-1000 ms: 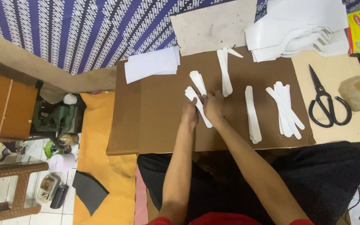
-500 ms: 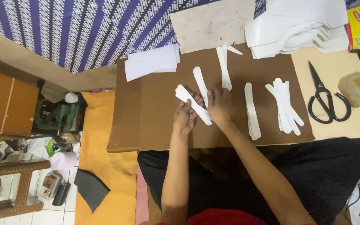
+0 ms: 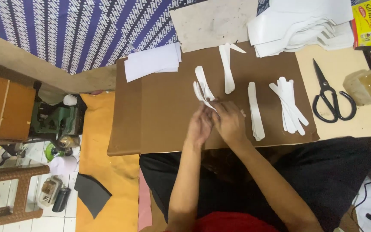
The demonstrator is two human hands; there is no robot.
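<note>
Both hands, left [image 3: 199, 127] and right [image 3: 229, 122], pinched white strips [image 3: 203, 89] at their fingertips; best squared edges before pressing down

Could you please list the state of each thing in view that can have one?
Left hand: closed on white strips, over the board.
Right hand: gripping the same strips.
Held white strips: fanned out, ends lifted.
Black scissors: shut, lying flat.
Strip pile: loosely crossed.
Single long strip: lying flat.
White sheet stack: flat, at the board's far corner.
Brown board: flat.
</note>
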